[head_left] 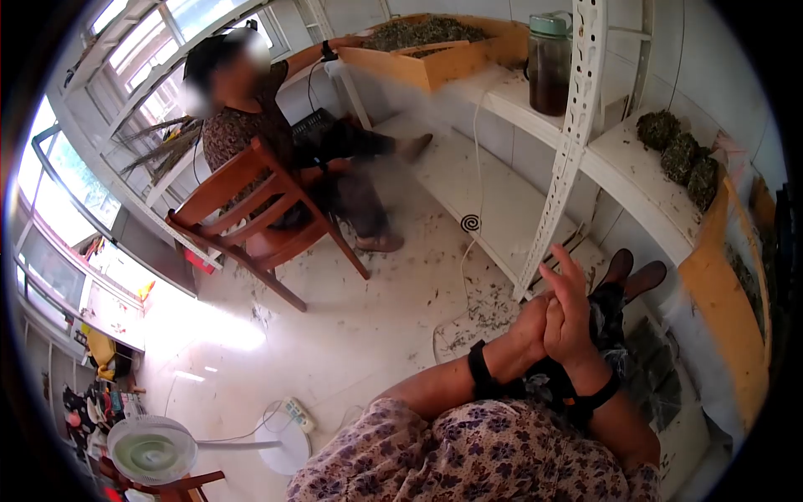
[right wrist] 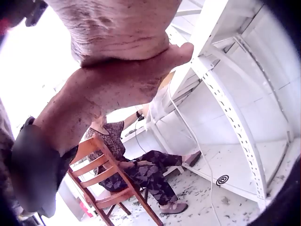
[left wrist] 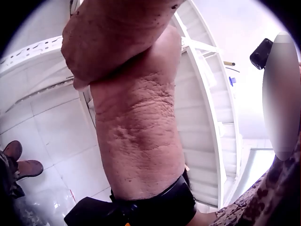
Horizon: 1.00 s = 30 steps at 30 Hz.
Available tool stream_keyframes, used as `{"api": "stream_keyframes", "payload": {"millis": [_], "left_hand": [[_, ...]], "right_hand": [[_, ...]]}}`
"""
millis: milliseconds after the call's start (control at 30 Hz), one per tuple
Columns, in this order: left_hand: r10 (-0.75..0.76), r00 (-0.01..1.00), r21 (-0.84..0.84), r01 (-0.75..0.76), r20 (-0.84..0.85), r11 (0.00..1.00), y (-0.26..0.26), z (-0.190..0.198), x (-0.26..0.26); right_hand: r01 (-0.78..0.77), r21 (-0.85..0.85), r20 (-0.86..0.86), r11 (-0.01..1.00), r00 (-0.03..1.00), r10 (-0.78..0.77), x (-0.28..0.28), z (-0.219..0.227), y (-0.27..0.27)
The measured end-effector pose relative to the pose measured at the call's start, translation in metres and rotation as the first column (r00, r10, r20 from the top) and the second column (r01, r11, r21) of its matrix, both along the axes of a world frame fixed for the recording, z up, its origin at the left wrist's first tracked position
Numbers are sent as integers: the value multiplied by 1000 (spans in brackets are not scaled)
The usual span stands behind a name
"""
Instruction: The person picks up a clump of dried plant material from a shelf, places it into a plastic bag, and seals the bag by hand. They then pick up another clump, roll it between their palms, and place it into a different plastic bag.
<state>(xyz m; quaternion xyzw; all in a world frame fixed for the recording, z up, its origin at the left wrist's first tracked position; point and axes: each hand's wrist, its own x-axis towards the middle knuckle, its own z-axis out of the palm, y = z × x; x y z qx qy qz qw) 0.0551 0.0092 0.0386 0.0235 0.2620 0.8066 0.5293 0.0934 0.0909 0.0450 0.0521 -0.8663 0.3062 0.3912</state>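
My left hand (head_left: 529, 328) holds my right hand near its base, fingers curled against it. The right hand (head_left: 572, 322) points upward with its fingers extended, several of them standing apart. Both hands are raised in front of my floral shirt (head_left: 535, 448). In the left wrist view, the left hand (left wrist: 115, 42) crosses over the wrinkled right wrist (left wrist: 138, 127), which bears a black strap (left wrist: 155, 207). The right wrist view shows the left hand (right wrist: 117, 87) pressed against the right one from below, a digit jutting out to the right. Neither hand holds an object.
Another person sits on a wooden chair (head_left: 242, 222), one arm reaching toward a wooden tray (head_left: 435, 69) of dried plant matter. A lidded jar (head_left: 548, 75) and dark clumps (head_left: 682, 151) stand on shelves. A coil (head_left: 470, 222), cable and fan (head_left: 150, 449) are around the floor.
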Motion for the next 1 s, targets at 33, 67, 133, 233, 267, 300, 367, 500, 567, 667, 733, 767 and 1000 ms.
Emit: {"api": "stream_keyframes", "payload": {"millis": [33, 67, 133, 233, 267, 300, 367, 500, 567, 667, 733, 767, 1000], "left_hand": [[-23, 999, 85, 20, 46, 996, 14, -36, -9], [-48, 995, 173, 32, 86, 984, 21, -56, -14], [-62, 997, 152, 55, 41, 987, 18, -59, -14], [-91, 996, 114, 93, -23, 989, 8, -61, -12], [-93, 993, 114, 101, -71, 988, 10, -51, -18], [28, 997, 78, -33, 67, 996, 15, -36, -12], [167, 942, 169, -223, 292, 960, 27, -31, -2], [66, 990, 14, -68, 124, 998, 19, -25, -5], [60, 986, 45, -68, 155, 997, 21, -26, -5], [55, 998, 98, -56, 5, 994, 22, -42, 0], [55, 994, 122, -44, -89, 992, 23, -56, 0], [47, 994, 126, -35, -98, 991, 24, -62, 0], [90, 994, -2, -91, -68, 996, 1, -11, 12]], "right_hand": [[-20, -41, -9, 999, 1000, 20, -1, -1, 0], [-43, -78, -23, 996, 999, 41, -2, 0, 0], [-78, -114, -31, 990, 997, 75, -5, 0, -3], [-121, -197, 0, 973, 992, 124, -3, -15, -1], [-145, -211, -6, 967, 989, 147, -7, -16, 3], [-170, -199, 5, 965, 985, 174, -7, -15, 5], [-152, -222, -12, 963, 988, 153, -7, -21, 5], [-71, -227, -59, 971, 996, 59, -10, -21, 6], [-25, -115, -46, 993, 999, 20, -12, -20, 11], [48, 17, -18, 999, 999, -48, -7, -17, 15], [87, 91, -26, 992, 996, -85, -5, -15, 14], [107, 126, -42, 986, 994, -102, -4, -14, 14], [57, 231, -31, 971, 998, -51, 1, 2, 10]]}}
